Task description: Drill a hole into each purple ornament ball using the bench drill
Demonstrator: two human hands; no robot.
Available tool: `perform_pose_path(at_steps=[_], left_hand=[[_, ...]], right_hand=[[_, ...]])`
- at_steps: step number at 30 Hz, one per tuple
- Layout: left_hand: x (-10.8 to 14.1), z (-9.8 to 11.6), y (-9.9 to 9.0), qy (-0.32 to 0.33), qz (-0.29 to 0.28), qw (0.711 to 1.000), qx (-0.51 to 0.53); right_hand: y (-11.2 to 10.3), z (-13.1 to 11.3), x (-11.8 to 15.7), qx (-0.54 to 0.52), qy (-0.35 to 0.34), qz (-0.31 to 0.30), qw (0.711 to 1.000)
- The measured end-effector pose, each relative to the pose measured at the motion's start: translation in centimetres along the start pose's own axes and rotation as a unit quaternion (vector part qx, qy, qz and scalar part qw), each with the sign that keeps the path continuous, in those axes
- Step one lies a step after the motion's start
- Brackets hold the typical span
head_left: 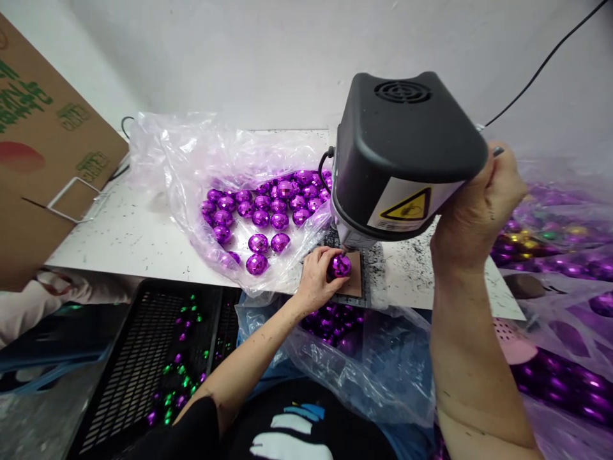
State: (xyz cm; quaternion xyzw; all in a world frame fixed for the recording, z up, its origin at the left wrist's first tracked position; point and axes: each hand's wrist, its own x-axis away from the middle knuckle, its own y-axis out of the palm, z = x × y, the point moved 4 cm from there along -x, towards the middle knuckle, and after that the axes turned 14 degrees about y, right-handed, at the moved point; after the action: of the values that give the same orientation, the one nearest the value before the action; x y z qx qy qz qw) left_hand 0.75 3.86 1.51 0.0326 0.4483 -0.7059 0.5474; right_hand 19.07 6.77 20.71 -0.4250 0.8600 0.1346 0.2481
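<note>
While the left hand (318, 278) steadies a purple ball (341, 267) on a brown board (355, 281), its grip closed with fingers and thumb about the ball, the right hand (479, 207) clenches a handle (499, 151) that it mostly hides. Taking the ball as the clock's centre, the black machine (407, 147) looms at one o'clock; whether its tip touches the ball I cannot tell. More purple balls (279, 206) lie at ten o'clock amid clear plastic (179, 163) on the white surface (138, 236), which dark flecks (376, 271) dot. A cardboard box (57, 191) leans between nine and ten, and at eight o'clock a black crate (127, 364) holds small green and purple pieces (184, 381).
</note>
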Motion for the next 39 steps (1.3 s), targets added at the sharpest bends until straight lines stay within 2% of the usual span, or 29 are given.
perform_pose_path(at_steps=[6, 11, 13, 17, 22, 31, 39], left_hand=[[0.1, -0.3, 0.6, 0.021, -0.008, 1.000, 0.010], [0.4, -0.4, 0.6, 0.020, -0.026, 0.999, 0.009], [0.4, -0.3, 0.6, 0.021, -0.032, 0.999, 0.010], [0.3, -0.1, 0.5, 0.021, -0.034, 0.999, 0.017], [0.2, 0.0, 0.4, 0.021, -0.030, 0.999, 0.014], [0.2, 0.2, 0.2, 0.024, -0.028, 0.999, 0.010], [0.4, 0.0, 0.3, 0.019, -0.015, 1.000, -0.003]], right_hand=[[0.1, -0.1, 0.0, -0.007, 0.016, -0.020, 1.000], [-0.7, -0.2, 0.8, 0.044, 0.010, -0.014, 0.999], [-1.4, -0.3, 1.8, 0.070, -0.022, 0.005, 0.997], [-3.1, -0.1, 5.1, 0.102, -0.132, 0.056, 0.984], [-4.1, 1.1, 8.0, 0.084, -0.205, 0.034, 0.975], [-4.0, 1.7, 9.2, 0.101, -0.188, 0.016, 0.977], [-4.2, 2.9, 10.1, 0.116, -0.214, 0.005, 0.970]])
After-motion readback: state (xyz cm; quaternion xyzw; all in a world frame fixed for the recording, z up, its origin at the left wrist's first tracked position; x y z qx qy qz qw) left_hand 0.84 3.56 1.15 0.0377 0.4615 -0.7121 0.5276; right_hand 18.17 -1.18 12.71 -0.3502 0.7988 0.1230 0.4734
